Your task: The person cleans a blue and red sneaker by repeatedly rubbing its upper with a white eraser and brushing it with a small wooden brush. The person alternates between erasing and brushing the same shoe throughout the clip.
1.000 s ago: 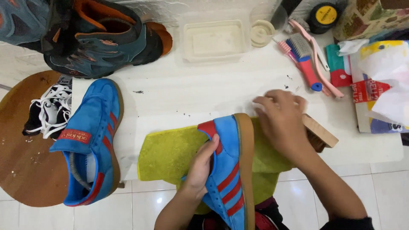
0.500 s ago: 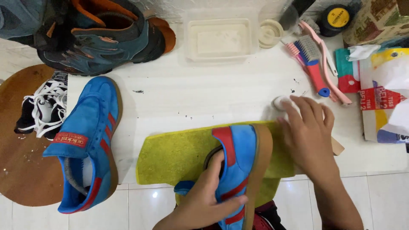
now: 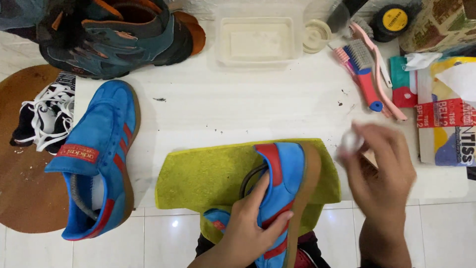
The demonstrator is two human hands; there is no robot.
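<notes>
1. At the far left, a round brown mat [image 3: 27, 164] carries a heap of white laces [image 3: 44, 119] on something dark.
2. Just right of it, a blue suede shoe with red stripes [image 3: 101, 154] lies partly on the mat and partly on the white counter [image 3: 223, 109], toe pointing away.
3. Above that, at the counter's back edge, sits a dark teal and orange hiking boot [image 3: 116, 39].
4. In the middle, a yellow-green towel [image 3: 203, 173] hangs over the counter's front edge.
5. On the towel stands a second blue shoe with red stripes [image 3: 285, 173], tipped on its side with the gum sole facing right.
6. The left hand [image 3: 248, 228] grips this shoe, thumb in the opening and fingers wrapped over the outer side.
7. Behind, a clear plastic tub [image 3: 255, 42] stands near the wall, a round cream lid [image 3: 316, 35] beside it.
8. Further right lie a blue-and-red brush [image 3: 364, 74] and a pink brush [image 3: 384, 89], touching.
9. The right hand [image 3: 382, 168], blurred, is just right of the shoe, fingers closed around a small white lump [image 3: 351, 141].
10. At the far right lie printed packets [image 3: 446, 119].
</notes>
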